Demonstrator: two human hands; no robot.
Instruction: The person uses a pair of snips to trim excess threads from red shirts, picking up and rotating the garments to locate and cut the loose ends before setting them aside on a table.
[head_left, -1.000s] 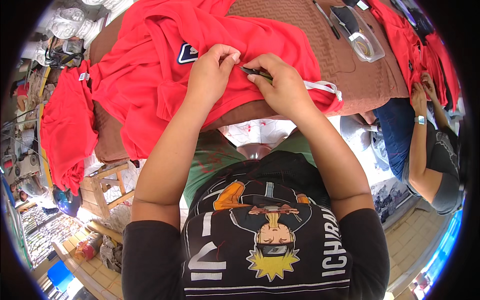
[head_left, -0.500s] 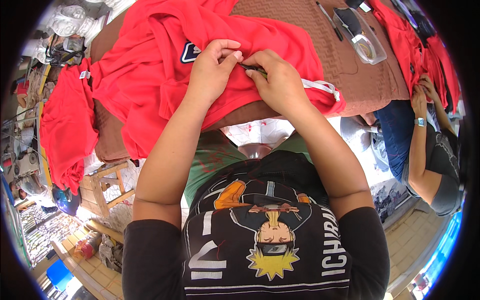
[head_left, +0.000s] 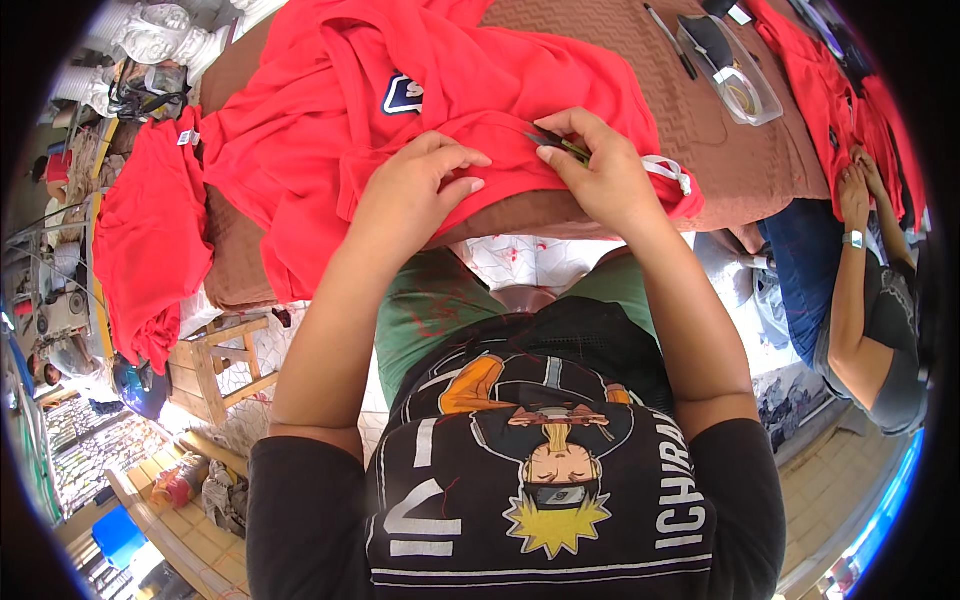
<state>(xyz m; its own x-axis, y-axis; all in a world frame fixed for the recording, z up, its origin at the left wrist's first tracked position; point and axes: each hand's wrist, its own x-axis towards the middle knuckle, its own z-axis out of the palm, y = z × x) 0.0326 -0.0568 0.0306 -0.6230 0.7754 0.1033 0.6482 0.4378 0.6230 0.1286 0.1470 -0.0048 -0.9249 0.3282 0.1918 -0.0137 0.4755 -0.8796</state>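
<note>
Pinching small snips, the right hand points them left toward the left hand, flat on the garment.

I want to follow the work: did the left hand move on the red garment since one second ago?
Yes, slightly: the left hand slid lower, away from the dark patch on the red garment.

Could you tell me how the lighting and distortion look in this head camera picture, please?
Head view: bright, even daylight, the red garment vivid; both hands, left and right, sharp; fisheye bends the table edge; black vignette rings the rim; the lower-left floor is glary.
</note>
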